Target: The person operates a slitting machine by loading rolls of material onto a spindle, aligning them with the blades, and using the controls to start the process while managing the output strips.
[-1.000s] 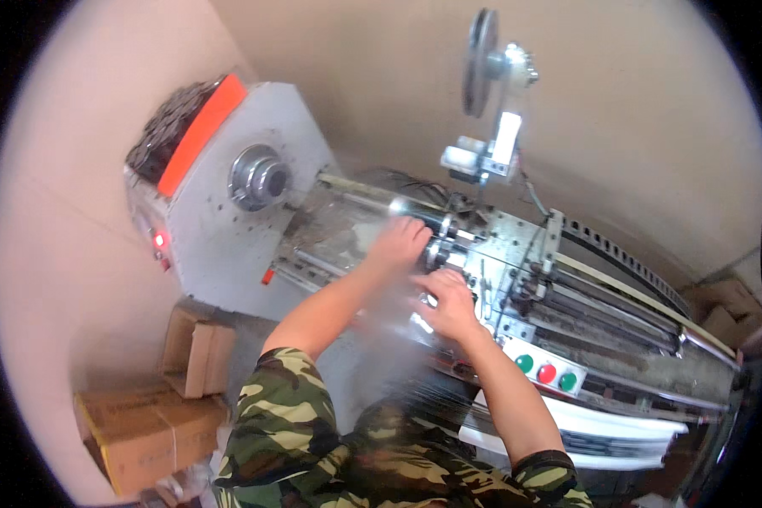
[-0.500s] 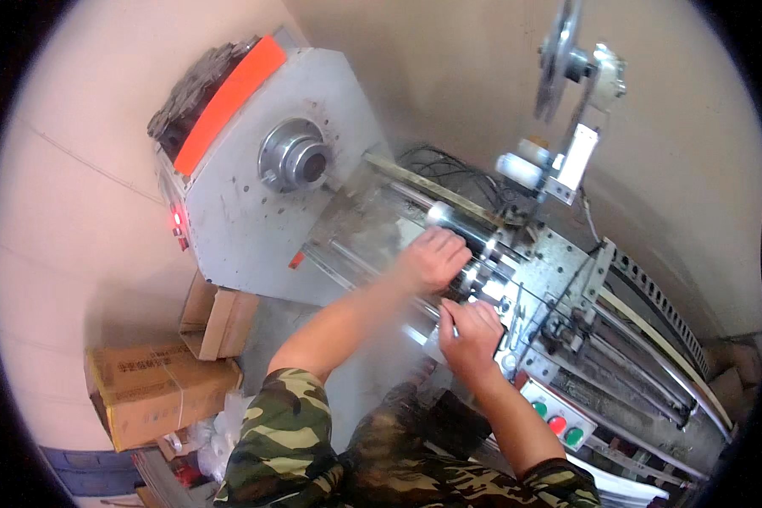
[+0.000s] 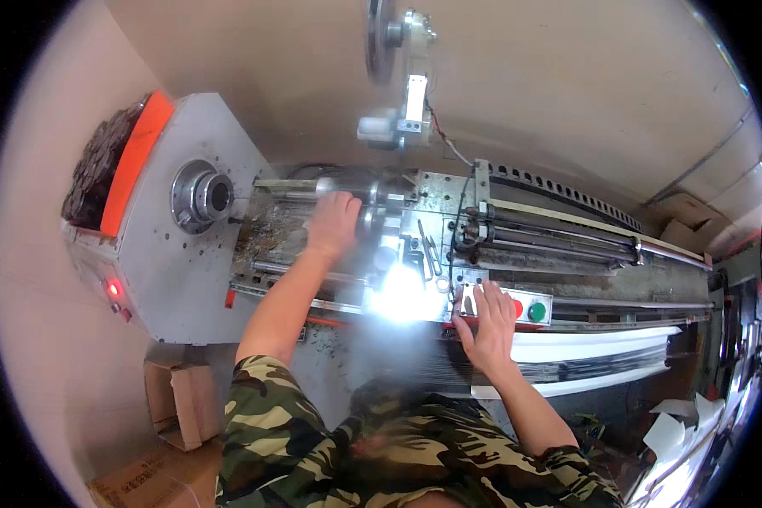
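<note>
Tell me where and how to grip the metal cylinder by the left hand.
Take the metal cylinder around its left end, probably from above and the left. It lies on its side, and that end looks free, while the right end faces the drilled plate. A palm over the round top should suit; the left hand is at its near side.

A: Item one, lower centre of frame?
B: Camouflage top (image 3: 483,442), mottled green, black, brown and cream.
A: Item two?
B: Pair, short, matching: left sleeve (image 3: 271,416), lower left; right sleeve (image 3: 574,476), lower right. Left hand (image 3: 334,224), right hand (image 3: 488,334): bare.
</note>
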Action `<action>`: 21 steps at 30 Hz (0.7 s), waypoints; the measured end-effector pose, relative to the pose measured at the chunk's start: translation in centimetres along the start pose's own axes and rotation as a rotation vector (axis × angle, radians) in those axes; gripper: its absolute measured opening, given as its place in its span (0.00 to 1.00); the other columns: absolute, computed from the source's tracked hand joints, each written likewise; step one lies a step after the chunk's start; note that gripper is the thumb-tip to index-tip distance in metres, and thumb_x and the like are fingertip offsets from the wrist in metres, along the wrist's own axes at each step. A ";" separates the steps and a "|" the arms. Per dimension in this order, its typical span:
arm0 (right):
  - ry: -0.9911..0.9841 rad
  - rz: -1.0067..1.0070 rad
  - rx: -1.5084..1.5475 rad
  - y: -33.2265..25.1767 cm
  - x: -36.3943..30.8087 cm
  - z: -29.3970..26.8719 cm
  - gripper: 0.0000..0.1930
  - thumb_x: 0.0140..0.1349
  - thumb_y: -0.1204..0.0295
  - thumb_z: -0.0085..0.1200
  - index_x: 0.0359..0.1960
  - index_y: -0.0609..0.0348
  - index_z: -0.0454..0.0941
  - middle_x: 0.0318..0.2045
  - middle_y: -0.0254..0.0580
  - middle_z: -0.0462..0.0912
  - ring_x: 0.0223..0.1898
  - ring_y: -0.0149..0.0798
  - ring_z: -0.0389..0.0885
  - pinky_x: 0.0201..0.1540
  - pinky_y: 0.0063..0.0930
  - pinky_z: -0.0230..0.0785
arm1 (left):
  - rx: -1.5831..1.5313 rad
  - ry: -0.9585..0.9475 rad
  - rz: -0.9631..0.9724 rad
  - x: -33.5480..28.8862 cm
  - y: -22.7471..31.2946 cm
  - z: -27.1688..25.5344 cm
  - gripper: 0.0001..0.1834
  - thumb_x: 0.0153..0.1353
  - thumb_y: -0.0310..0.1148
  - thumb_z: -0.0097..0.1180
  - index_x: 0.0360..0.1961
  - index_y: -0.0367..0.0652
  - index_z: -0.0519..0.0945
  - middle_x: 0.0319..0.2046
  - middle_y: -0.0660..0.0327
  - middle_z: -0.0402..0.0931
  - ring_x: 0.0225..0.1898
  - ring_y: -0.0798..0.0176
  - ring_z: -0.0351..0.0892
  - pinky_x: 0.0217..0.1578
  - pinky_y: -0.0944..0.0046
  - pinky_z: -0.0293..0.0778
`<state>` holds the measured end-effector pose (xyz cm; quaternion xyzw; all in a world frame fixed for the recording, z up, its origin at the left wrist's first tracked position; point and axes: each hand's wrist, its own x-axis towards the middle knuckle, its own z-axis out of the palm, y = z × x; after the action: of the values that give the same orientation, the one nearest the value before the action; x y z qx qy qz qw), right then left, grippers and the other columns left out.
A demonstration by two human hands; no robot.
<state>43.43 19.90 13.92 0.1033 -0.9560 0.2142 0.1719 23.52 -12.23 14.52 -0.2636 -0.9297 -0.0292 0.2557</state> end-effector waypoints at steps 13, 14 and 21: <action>-0.120 0.164 0.236 -5.7 8.8 1.1 0.34 0.68 0.56 0.52 0.73 0.53 0.58 0.50 0.61 0.82 0.53 0.58 0.80 0.61 0.48 0.65 | -0.015 0.051 0.035 -0.1 0.1 -0.4 0.14 0.49 0.29 0.57 0.39 0.43 0.75 0.40 0.55 0.70 0.48 0.51 0.72 0.49 0.51 0.69; -0.083 0.264 0.346 -6.9 10.9 3.0 0.35 0.69 0.56 0.50 0.74 0.53 0.56 0.52 0.63 0.81 0.56 0.59 0.79 0.60 0.47 0.67 | -0.023 0.052 0.036 0.0 0.1 -0.5 0.14 0.50 0.30 0.57 0.39 0.43 0.75 0.40 0.56 0.70 0.48 0.51 0.72 0.49 0.51 0.69; -0.178 0.719 0.371 -11.2 18.8 10.4 0.36 0.68 0.54 0.49 0.74 0.56 0.55 0.60 0.60 0.75 0.60 0.59 0.75 0.62 0.48 0.67 | -0.078 0.024 0.022 0.3 0.5 -1.9 0.14 0.49 0.29 0.57 0.39 0.43 0.75 0.40 0.56 0.70 0.48 0.51 0.72 0.49 0.53 0.68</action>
<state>26.28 3.00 16.31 -0.1897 -0.8876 0.4193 -0.0188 24.49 -12.01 16.29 -0.2833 -0.9217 -0.0658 0.2568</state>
